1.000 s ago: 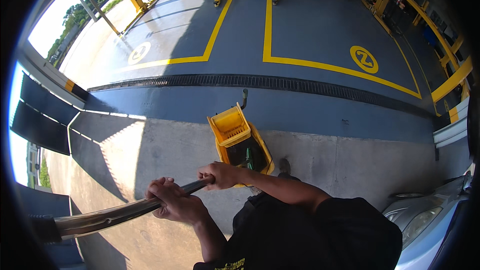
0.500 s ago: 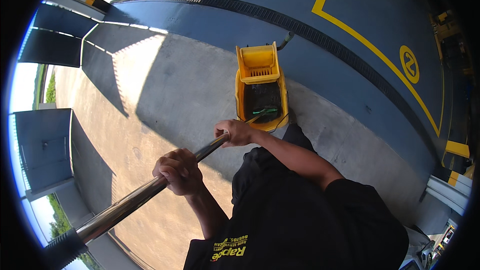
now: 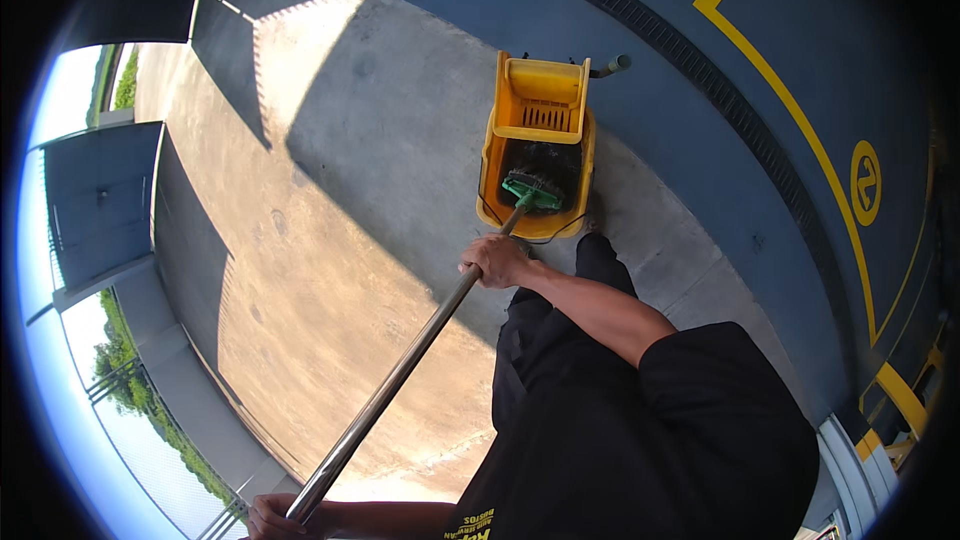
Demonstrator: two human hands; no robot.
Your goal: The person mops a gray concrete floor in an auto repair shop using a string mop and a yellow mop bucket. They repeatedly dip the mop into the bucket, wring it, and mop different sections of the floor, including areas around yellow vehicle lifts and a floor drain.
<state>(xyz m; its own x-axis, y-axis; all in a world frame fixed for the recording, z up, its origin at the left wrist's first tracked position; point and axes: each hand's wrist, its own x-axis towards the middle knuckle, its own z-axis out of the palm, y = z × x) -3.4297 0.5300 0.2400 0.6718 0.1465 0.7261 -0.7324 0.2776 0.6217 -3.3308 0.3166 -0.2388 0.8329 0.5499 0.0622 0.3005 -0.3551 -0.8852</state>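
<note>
A long metal mop handle [image 3: 400, 368] runs slantwise from the lower left up to a yellow mop bucket [image 3: 485, 175]. Near its upper part, my right hand [image 3: 497, 260] is wrapped round the handle, just short of the bucket's near rim. Far down at the lower left, my left hand [image 3: 278, 517] grips the other end, partly cut off by the picture's edge. A green mop head clamp [image 3: 532, 194] at the handle's end sits inside the bucket, over dark mop strands or dark water I cannot tell apart. On the bucket's far side is the yellow wringer [image 3: 542, 100].
A grey pipe-like wringer lever [image 3: 610, 66] sticks out at the bucket's right. Beyond, a drain grate [image 3: 690, 60] curves across the blue floor with yellow lines [image 3: 790, 110]. A dark gate panel [image 3: 100, 200] stands at the left. My foot is close beside the bucket.
My left hand has slid down the handle, away from the bucket. The handle stands steeper in the picture, and the green clamp shows more plainly. My right hand still holds on.
</note>
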